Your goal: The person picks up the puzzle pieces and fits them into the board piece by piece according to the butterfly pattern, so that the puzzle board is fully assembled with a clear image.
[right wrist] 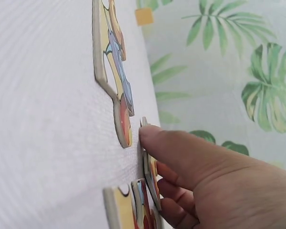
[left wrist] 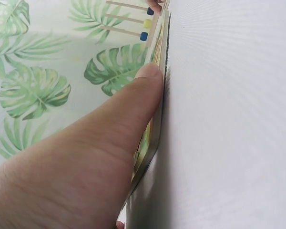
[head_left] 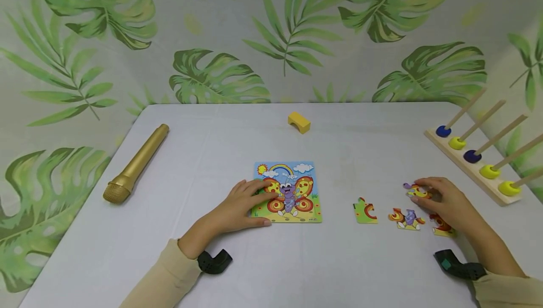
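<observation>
A square jigsaw puzzle point(head_left: 299, 190) with a butterfly picture lies in the middle of the table. My left hand point(head_left: 242, 209) rests on its left side with fingers spread, its thumb point(left wrist: 150, 76) along the near edge. Off to the right, my right hand point(head_left: 449, 204) pinches a yellow and purple puzzle piece point(head_left: 417, 191) between thumb and fingers, low at the tabletop. Nearer me lie a green corner piece point(head_left: 364, 212), a piece with the butterfly's purple body point(head_left: 409, 218), and a red and yellow piece point(head_left: 444, 230) partly hidden beneath the right hand.
A gold microphone point(head_left: 135, 164) lies at the left of the white table. The yellow arch block point(head_left: 299, 122) sits near the back edge. At the right stands a wooden peg rack point(head_left: 475, 169) with blue and yellow beads. Leaf-patterned cloth hangs behind.
</observation>
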Demonstrator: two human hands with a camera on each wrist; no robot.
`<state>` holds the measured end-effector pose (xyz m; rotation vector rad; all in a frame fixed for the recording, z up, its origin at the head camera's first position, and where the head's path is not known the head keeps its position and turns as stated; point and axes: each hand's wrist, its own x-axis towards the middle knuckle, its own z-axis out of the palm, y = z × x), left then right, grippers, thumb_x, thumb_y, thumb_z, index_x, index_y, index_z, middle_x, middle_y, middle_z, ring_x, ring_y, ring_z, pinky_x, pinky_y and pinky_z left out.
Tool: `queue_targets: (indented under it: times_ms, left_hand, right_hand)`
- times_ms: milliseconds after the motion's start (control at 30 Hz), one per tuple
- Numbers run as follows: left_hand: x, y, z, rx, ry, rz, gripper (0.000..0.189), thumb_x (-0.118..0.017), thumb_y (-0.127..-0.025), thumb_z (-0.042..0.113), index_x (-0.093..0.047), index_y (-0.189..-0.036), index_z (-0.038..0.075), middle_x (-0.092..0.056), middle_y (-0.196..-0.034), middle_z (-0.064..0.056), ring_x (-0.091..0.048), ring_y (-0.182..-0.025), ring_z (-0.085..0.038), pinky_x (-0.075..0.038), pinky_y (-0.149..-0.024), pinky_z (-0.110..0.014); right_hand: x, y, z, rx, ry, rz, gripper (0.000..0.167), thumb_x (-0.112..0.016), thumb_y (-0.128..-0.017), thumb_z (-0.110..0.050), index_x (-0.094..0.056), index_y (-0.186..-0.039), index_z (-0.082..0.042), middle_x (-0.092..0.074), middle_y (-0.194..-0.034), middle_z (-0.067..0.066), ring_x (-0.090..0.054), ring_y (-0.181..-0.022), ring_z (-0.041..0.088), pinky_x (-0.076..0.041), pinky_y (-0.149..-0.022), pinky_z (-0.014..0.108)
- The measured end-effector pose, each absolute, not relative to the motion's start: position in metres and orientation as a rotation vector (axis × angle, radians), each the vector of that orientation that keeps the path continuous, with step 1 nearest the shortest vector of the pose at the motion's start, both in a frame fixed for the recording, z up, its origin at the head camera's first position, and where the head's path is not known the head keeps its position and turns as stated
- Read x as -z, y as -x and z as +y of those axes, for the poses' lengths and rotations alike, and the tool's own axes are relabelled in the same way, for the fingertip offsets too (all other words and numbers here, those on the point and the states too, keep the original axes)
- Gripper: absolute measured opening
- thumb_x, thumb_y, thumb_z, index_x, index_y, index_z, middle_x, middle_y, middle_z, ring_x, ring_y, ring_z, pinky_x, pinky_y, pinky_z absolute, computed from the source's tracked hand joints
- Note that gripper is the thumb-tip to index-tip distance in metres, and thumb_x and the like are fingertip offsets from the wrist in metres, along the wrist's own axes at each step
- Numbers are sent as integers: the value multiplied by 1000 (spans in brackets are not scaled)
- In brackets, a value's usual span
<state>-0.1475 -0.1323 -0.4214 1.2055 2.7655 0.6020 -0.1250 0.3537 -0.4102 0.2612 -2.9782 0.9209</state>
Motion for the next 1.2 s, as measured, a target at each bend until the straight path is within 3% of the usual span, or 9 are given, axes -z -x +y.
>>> queue_targets:
  times_ms: [167, 267, 367, 500, 600, 700, 933, 1033, 1200]
  left_hand:
    - [420, 147, -132, -619, -1218, 2763, 65, -53, -80, 60, -43, -134, 27, -24, -144, 1, -18, -131, -22, -8, -104, -48]
    - [419, 147, -132, -621, -1213, 2759, 65, -53, -80, 59, -43, -135, 27, -24, -144, 0, -18, -131, -22, -7, -104, -47]
    - [418, 146, -132, -612, -1206, 2755, 65, -53, -80, 59, -42, -135, 27, -24, -144, 0, -18, -131, -21, -7, -104, -46]
    - [417, 146, -132, -612, -1199, 2750, 64, -55, -80, 57, -42, -135, 26, -24, -144, 0, -18, -131, -22, -7, -105, -46]
    - [417, 146, -132, -612, -1190, 2749, 64, -55, -80, 57, -43, -135, 26, -24, -145, 0, -17, -131, -22, -7, -105, -46]
    - [417, 146, -131, -610, -1197, 2752, 64, -54, -80, 58, -43, -135, 26, -24, -144, 0, -17, -131, -22, -7, -104, -47]
    - [418, 146, -131, -608, -1218, 2757, 64, -55, -80, 57, -43, -135, 25, -24, -145, 1, -17, -131, -21, -8, -104, -48]
    - [418, 146, -131, -607, -1217, 2759, 64, -56, -80, 56, -43, -135, 25, -24, -144, 0, -18, -131, -21, -8, -104, -48]
    - [420, 147, -132, -606, -1224, 2764, 64, -55, -80, 57, -43, -134, 26, -24, -144, 1, -17, -131, -21, -8, -104, -48]
  right_hand:
    - [411, 124, 351, -846, -227, -2976, 46, -65, -84, -25, -49, -115, 5, -42, -113, 29, -42, -98, 44, -36, -76, 60]
    - [408, 123, 349, -830, -197, -2994, 49, -65, -83, -27, -47, -117, 4, -46, -109, 26, -45, -92, 39, -44, -68, 46]
    - [402, 121, 345, -866, -209, -2987, 50, -65, -83, -28, -46, -121, 0, -49, -108, 21, -45, -90, 34, -45, -58, 31]
    - [387, 118, 328, -923, -316, -2856, 48, -67, -82, -20, -48, -124, -4, -49, -113, 14, -42, -95, 19, -42, -72, 29]
    - [374, 117, 307, -953, -409, -2725, 48, -70, -78, -11, -52, -123, -7, -50, -114, 3, -40, -96, 5, -32, -85, 22]
    - [362, 118, 286, -959, -543, -2623, 51, -73, -73, -3, -54, -121, -7, -50, -114, -3, -41, -97, 1, -28, -82, 8]
    - [347, 128, 232, -1012, -982, -2422, 62, -77, -61, 8, -56, -118, -5, -53, -113, 4, -47, -95, 7, -36, -82, 13]
    - [351, 132, 209, -1068, -1079, -2450, 57, -76, -66, 2, -56, -119, -7, -53, -114, 2, -48, -98, 11, -39, -81, 17]
    - [371, 144, 178, -1158, -1118, -2592, 46, -71, -76, -8, -56, -119, -9, -51, -116, -1, -47, -102, 17, -43, -83, 33]
